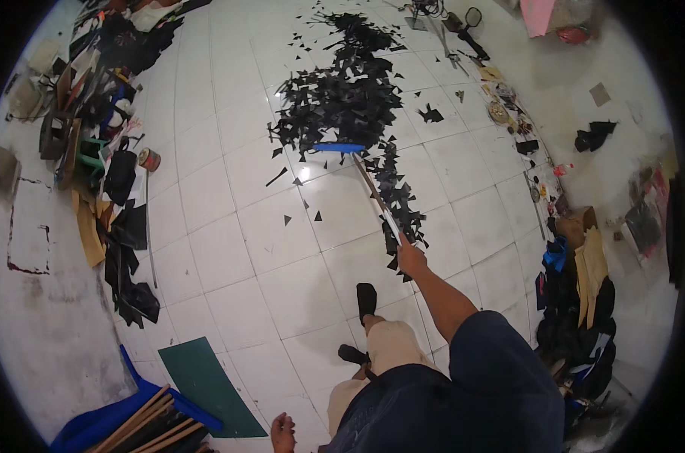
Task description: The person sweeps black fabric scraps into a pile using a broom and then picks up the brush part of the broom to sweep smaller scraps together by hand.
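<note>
My right hand [412, 259] is closed around the stick of a broom, its arm stretched forward. The broom's blue head [339, 148] rests on the tiled floor at the near edge of a large heap of black scraps [339, 102]. A narrower strip of the same scraps [394, 189] runs from the heap down beside the stick. My left hand [283, 433] hangs low by my left side, its fingers curled and nothing visible in them. A few loose scraps lie left of the stick.
A dark green mat [210, 389] lies at the lower left, by a blue sheet [104, 423] with wooden sticks. Clutter with a small tin [149, 159] lines the left wall. Bags and brown cardboard [590, 272] line the right wall. My feet [366, 300] stand on the tiles.
</note>
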`<state>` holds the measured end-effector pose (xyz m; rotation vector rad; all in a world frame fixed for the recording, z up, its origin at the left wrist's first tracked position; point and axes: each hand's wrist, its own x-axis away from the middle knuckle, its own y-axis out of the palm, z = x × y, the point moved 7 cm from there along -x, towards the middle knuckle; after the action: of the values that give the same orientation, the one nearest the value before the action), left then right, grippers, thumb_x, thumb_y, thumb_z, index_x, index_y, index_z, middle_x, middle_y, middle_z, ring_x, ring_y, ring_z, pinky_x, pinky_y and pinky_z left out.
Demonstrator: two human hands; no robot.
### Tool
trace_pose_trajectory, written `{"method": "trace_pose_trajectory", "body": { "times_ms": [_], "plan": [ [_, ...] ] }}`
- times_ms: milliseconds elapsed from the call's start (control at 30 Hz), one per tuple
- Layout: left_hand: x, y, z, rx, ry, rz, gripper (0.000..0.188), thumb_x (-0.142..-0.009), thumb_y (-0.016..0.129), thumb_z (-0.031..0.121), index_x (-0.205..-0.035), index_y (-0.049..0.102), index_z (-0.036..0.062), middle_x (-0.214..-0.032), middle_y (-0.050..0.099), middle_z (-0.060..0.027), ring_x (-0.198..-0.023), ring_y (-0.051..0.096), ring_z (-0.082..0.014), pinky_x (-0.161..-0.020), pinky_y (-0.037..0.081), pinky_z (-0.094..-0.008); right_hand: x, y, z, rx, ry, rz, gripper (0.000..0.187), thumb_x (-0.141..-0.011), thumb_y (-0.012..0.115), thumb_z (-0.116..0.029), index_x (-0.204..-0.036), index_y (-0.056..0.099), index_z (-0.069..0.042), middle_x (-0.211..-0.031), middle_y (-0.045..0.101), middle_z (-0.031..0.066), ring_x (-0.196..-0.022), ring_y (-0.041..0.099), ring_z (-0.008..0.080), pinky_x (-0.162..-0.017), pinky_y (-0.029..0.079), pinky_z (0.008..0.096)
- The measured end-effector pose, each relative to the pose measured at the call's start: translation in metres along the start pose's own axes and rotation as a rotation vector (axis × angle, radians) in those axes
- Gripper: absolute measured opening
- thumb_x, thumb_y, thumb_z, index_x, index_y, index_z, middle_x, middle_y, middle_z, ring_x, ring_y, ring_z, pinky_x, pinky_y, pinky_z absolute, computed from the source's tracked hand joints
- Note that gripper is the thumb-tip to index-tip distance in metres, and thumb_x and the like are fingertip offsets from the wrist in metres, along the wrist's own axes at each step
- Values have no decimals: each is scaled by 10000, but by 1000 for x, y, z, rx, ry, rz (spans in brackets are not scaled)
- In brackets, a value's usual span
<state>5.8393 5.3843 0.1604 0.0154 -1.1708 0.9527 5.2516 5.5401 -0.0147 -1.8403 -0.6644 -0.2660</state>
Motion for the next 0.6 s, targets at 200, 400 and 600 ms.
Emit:
{"method": "trace_pose_trajectory", "body": {
  "times_ms": [200,400,600],
  "plan": [
    [-65,-42,-59,-26,36,-25,367,-853,539,238,-1125,488,-3,-860,551,-38,-696,525,-117,-546,413,-245,179,1,116,-27,146,-79,454,-901,362,-276,-1333,296,-151,-785,602,245,-741,586,415,-696,448,511],
    [-63,-57,-126,-188,-92,-149,379,-845,552,255,-1112,507,-10,-849,566,-62,-687,551,-149,-546,425,-270,438,75,226,-43,287,-189,466,-889,372,-247,-1331,290,-123,-755,595,234,-714,584,408,-682,448,520],
    [-57,-38,-109,-324,-19,-205,405,-832,567,264,-1125,508,-10,-872,571,-67,-716,555,-158,-570,434,-291,596,151,295,-109,589,-442,522,-875,375,-183,-1367,209,-125,-824,586,268,-793,589,403,-721,457,507]
  ]
}}
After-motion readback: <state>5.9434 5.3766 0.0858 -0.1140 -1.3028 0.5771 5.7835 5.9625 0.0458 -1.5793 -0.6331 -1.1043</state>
